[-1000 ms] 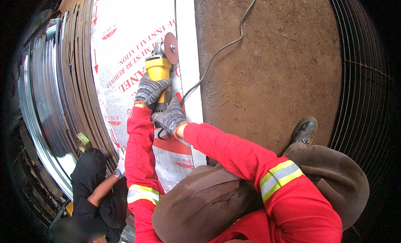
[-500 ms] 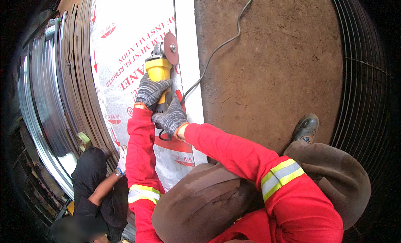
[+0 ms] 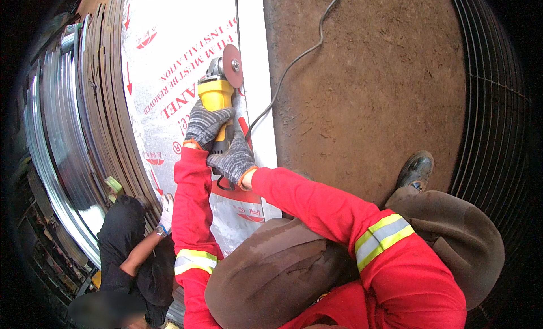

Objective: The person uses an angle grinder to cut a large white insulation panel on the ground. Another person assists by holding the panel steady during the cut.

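A yellow and black angle grinder (image 3: 215, 95) lies in both my gloved hands, over a panel (image 3: 169, 35) covered in white film with red print. Its thin reddish cutting disc (image 3: 232, 66) stands on edge beside a long slit along the panel's right part. My left hand (image 3: 206, 125) wraps round the grinder's body just behind the yellow section. Lower down, my right hand (image 3: 233, 159) closes on the dark rear end of the grinder. Both gloves are grey knit with orange cuffs. Whether the disc touches the panel, I cannot tell.
A grey power cord (image 3: 305, 53) trails across the brown dirt floor (image 3: 367, 91). My boot (image 3: 416, 169) stands at the right, near a wire mesh (image 3: 492, 80). Stacked metal profiles (image 3: 68, 131) lie at the left. A co-worker in dark clothes (image 3: 127, 233) crouches there, a gloved hand (image 3: 166, 210) at the panel's edge.
Very little differs. The grinder and both hands sit a few pixels further right, and the whole view has shifted slightly. My grip is the same.
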Tool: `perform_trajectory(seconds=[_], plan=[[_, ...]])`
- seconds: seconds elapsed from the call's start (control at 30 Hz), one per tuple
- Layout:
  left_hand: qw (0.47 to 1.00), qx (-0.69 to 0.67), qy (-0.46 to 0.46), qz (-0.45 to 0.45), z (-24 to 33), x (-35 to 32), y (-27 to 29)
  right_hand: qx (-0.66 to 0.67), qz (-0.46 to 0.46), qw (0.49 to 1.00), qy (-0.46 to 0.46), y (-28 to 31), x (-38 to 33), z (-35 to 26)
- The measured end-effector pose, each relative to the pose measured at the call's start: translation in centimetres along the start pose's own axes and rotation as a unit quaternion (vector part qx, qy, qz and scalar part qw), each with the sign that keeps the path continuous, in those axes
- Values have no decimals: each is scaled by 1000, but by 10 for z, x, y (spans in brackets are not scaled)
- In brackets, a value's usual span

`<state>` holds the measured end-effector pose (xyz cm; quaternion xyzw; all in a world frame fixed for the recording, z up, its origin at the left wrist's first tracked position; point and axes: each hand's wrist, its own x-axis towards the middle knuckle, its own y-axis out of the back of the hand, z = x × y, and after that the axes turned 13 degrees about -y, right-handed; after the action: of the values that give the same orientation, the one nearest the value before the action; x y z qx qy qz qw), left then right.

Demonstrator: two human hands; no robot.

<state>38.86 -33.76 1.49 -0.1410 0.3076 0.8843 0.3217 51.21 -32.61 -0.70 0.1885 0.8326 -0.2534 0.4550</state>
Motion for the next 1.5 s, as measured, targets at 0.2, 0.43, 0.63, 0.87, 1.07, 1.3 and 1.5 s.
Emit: perform_trajectory(seconds=[0.2, 0.43, 0.63, 0.87, 1.07, 1.3, 1.5], plan=[[1000, -6, 9, 6, -3, -5, -4, 13, -23, 999, -35, 15, -24, -23], [999, -32, 4, 6, 1, -10, -2, -19, 3, 1000, -10, 4, -9, 2], [1000, -18, -14, 1, -3, -15, 0, -38, 22, 999, 1, 5, -18, -1], [999, 34, -1, -10, 8, -18, -3, -48, 25, 999, 9, 13, -30, -10], [1000, -16, 2, 8, 4, -23, 1, -9, -10, 1000, -18, 11, -41, -19], [1000, -11, 20, 13, 3, -24, 0, -27, -1, 1000, -13, 7, -39, -8], [1000, -9, 25, 8, 1, -26, 1, -28, -6, 999, -23, 6, -38, -4]])
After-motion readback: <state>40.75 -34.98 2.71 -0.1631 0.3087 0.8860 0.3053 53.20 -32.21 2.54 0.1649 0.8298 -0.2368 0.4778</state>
